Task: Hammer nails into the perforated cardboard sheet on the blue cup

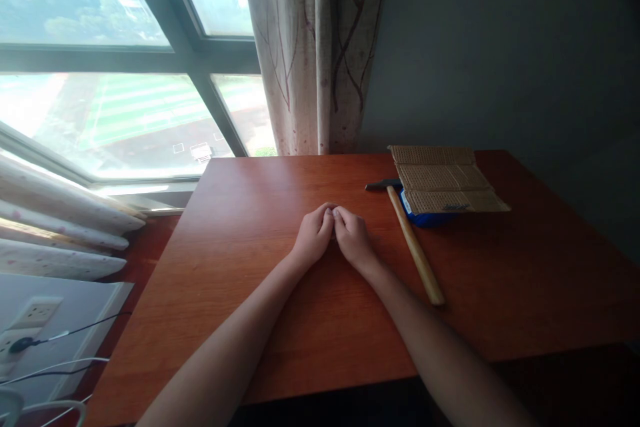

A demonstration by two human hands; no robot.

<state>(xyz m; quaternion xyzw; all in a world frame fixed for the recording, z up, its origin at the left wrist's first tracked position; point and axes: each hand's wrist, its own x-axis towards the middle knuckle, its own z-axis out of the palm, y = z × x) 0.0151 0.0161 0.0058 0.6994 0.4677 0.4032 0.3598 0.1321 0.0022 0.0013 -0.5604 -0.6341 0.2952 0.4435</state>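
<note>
On the wooden table point(240, 280), my left hand point(314, 233) and my right hand point(353, 233) rest together near the middle. Their fingers are curled in and meet at the front, with the thumbs side by side. Both hands are closed, and no object shows in them, though the palms are hidden. To the right of my right hand lies a hammer point(415, 247) with a pale wooden handle and a dark metal head. Its head points to the far side, close to a blue container point(433, 219) partly covered by a piece of corrugated cardboard point(440, 177).
Small dark metal pieces, perhaps nails point(456, 207), lie on the cardboard's near edge. Behind the table hang a patterned curtain point(295, 53) and a grey wall point(500, 53). A large window is at the left, above a wall socket point(37, 313) with cables.
</note>
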